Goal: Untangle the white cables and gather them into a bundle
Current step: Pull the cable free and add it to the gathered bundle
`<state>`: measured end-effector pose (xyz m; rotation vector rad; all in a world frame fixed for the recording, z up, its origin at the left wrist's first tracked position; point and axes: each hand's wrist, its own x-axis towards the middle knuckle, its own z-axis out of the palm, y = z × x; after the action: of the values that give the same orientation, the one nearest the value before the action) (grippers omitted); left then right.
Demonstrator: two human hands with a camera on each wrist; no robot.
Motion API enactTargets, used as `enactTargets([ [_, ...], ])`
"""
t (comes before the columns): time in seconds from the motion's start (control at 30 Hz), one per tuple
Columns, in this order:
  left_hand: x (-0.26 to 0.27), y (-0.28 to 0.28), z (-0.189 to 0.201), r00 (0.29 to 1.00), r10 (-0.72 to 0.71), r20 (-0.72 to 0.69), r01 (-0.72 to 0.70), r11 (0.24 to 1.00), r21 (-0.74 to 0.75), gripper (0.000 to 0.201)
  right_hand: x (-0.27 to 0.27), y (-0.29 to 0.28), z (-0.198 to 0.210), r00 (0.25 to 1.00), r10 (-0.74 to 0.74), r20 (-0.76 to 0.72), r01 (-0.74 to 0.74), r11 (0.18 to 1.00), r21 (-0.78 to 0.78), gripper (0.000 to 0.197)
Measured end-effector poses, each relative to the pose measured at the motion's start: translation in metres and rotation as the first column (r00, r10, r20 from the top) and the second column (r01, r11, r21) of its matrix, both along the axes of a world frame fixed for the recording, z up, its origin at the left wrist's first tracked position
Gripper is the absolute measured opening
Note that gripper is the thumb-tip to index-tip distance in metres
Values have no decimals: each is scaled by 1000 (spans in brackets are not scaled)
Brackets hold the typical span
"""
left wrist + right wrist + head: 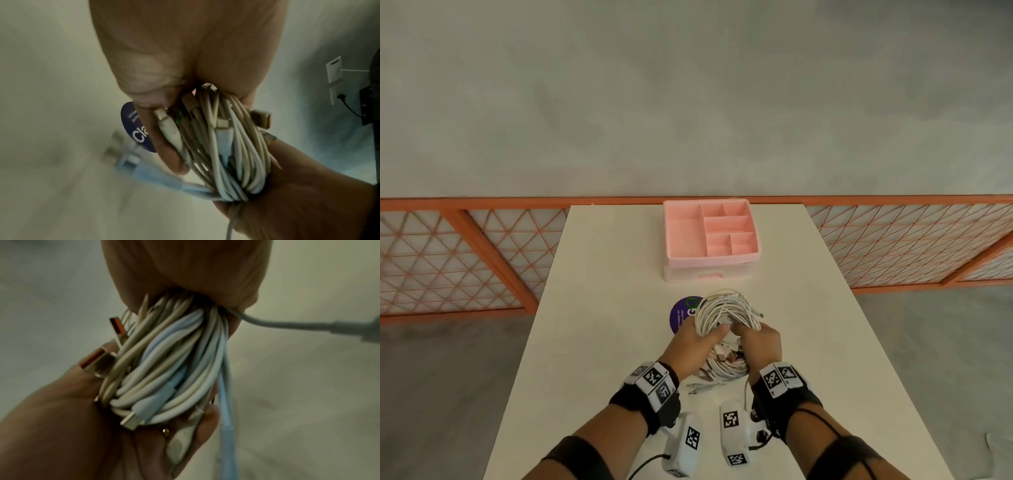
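From the head view, the left hand and the right hand are meeting over the white rectangular table, and both are grasping the coiled bundle of white cables between them. The loops of the bundle are rising beyond the fingertips, and the plug ends are hanging down between the two wrists, toward the person. Just past the left fingers a round purple sticker is lying on the table, partly behind the loops. Farther beyond the fingers, a pink plastic organiser tray with compartments is standing on a pale drawer box.

In the left wrist view, the left hand is closing its curled fingers round the cables, with one plug lying along a finger. The right hand is cupping the lower end of the bundle, below the left fingers. The purple sticker is showing behind the left fingers.

In the right wrist view, the right hand is clenching the top of the cables, while the left hand is holding them from below. Metal plugs are sticking out beside the left fingers, and one cable is leaving the right fingers sideways.
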<state>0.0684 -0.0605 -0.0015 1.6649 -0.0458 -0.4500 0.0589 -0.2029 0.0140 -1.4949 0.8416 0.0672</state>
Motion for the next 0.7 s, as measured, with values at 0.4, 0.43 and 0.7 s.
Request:
enactTargets([
  [0.4,81,-50,-44,871,354,-341,-357,932,58,32,43,-98,-52,991,111,-71,-118,988,-99,10],
  [0.43,89,-54,-48,849,411,-332,-418,907,52,27,44,-105,-56,991,115,-72,-122,987,-102,9],
  [0.7,138,-73,-62,690,604,-399,-679,732,-65,32,52,-131,-76,973,227,-50,-231,969,-90,8],
])
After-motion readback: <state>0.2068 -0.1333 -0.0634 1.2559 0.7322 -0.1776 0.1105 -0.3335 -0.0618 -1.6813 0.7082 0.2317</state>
